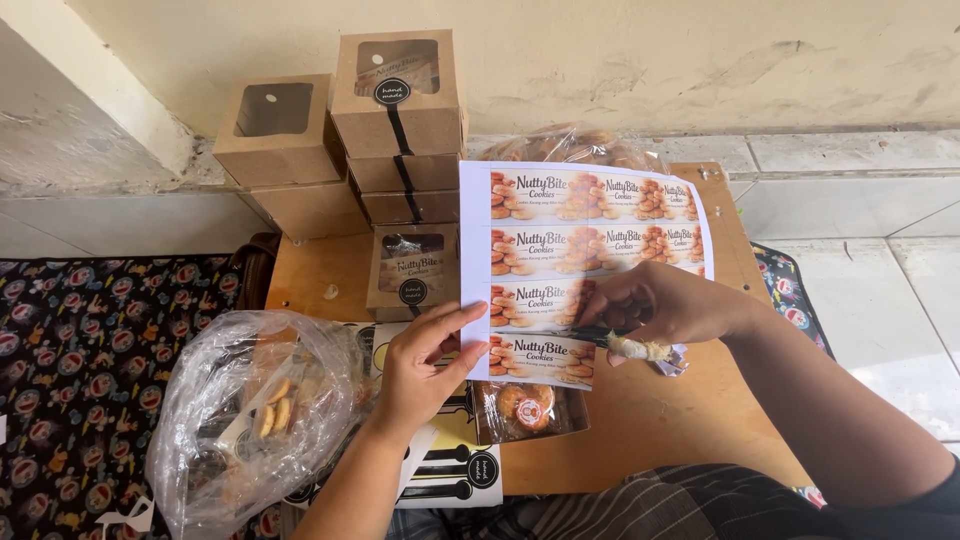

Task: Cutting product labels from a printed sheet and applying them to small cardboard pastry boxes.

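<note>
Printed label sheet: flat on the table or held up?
Held up. The left hand pinches the label sheet by its lower left edge; the right hand works at its lower right.

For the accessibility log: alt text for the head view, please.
Left hand holds a printed label sheet while the right hand cuts it with scissors, above a wooden table with stacked brown boxes.

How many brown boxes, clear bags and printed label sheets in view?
Brown cardboard boxes: 6
Clear plastic bags: 3
Printed label sheet: 1
Total: 10
</note>
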